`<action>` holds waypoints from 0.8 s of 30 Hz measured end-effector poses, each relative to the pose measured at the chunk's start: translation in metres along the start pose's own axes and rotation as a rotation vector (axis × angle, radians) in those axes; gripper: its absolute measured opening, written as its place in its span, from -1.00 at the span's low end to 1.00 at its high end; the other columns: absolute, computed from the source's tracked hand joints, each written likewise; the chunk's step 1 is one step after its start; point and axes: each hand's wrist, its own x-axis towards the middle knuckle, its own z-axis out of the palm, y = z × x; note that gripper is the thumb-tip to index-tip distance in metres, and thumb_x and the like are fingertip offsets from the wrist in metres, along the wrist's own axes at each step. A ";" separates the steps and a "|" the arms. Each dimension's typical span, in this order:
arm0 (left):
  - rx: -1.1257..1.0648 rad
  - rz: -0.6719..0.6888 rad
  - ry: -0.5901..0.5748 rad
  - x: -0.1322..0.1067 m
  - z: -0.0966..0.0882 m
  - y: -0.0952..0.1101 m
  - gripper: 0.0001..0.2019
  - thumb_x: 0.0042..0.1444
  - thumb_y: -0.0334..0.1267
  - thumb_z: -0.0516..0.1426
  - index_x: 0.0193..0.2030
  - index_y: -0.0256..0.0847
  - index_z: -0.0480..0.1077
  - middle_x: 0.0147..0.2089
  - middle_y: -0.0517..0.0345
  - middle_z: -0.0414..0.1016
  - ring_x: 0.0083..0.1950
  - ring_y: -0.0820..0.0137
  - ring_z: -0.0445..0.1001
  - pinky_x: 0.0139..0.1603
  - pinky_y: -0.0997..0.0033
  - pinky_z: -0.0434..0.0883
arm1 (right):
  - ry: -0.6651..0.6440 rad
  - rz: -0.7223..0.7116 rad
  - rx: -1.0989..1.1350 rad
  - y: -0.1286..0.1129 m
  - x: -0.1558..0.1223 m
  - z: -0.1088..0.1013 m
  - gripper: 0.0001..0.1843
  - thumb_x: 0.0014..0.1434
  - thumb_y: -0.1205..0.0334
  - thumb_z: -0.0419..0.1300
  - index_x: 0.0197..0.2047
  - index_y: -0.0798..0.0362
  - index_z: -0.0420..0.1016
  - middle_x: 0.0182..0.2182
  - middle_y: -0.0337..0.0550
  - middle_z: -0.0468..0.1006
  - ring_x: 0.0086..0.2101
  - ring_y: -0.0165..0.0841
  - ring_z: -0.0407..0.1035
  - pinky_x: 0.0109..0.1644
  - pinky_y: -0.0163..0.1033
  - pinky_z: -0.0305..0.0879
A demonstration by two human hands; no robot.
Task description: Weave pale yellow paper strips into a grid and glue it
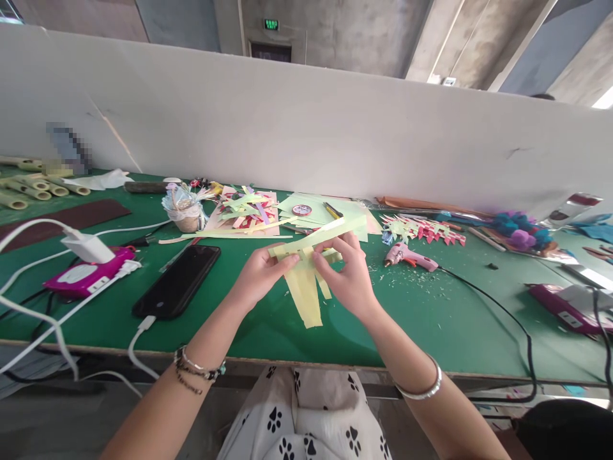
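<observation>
Over the green table's front middle, I hold pale yellow paper strips [305, 297] that cross one another; a wide one hangs down and a long one runs across the top. My left hand [263, 271] pinches the left end between thumb and fingers. On the right side, my right hand [347, 271] has its fingers closed around the strips, thumb near the crossing. The fingertips behind the paper are partly hidden. Just beyond lie pale green paper sheets [299, 207] with a roll of tape [301, 209] and a yellow-and-black cutter [331, 210].
A pink glue gun [412, 255] rests right of my hands, its black cord trailing to the front edge. Left are a black phone [177, 281] on a cable and a magenta power strip [90, 273]. Paper scraps [249, 207] and a small decorated basket [184, 207] stand behind.
</observation>
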 end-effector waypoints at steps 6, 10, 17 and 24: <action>-0.028 -0.021 0.009 -0.001 0.001 0.004 -0.63 -0.07 -0.01 0.21 -0.20 -0.23 0.47 -0.19 0.05 0.55 -0.21 0.29 0.47 -0.27 0.42 0.40 | -0.028 0.016 0.022 0.000 -0.001 -0.001 -0.87 0.09 0.16 0.09 -0.39 -0.03 0.44 -0.35 -0.17 0.32 -0.22 -0.27 0.24 -0.12 -0.07 0.17; -0.003 -0.030 0.016 -0.002 0.001 0.004 -0.61 -0.08 0.01 0.21 -0.19 -0.24 0.47 -0.20 0.04 0.55 -0.23 0.29 0.48 -0.31 0.43 0.39 | -0.026 0.005 0.052 0.001 -0.001 -0.002 -0.86 0.11 0.16 0.07 -0.38 -0.03 0.43 -0.33 -0.17 0.32 -0.22 -0.28 0.26 -0.08 -0.05 0.16; 0.022 -0.050 0.013 -0.002 -0.004 0.004 -0.65 -0.05 0.00 0.19 -0.22 -0.22 0.48 -0.22 0.07 0.55 -0.20 0.29 0.47 -0.27 0.43 0.39 | -0.011 0.014 0.111 0.015 -0.003 -0.011 -0.86 0.10 0.15 0.06 -0.25 -0.03 0.32 -0.21 -0.15 0.37 -0.13 -0.28 0.25 -0.03 -0.10 0.15; 0.080 -0.065 0.009 -0.003 -0.008 0.004 -0.65 -0.05 0.00 0.19 -0.24 -0.23 0.48 -0.28 0.06 0.54 -0.25 0.29 0.46 -0.34 0.43 0.38 | -0.059 0.081 0.207 0.025 -0.005 -0.019 -0.78 0.11 0.09 0.06 -0.18 -0.03 0.28 -0.18 -0.15 0.37 -0.16 -0.31 0.25 -0.07 -0.16 0.20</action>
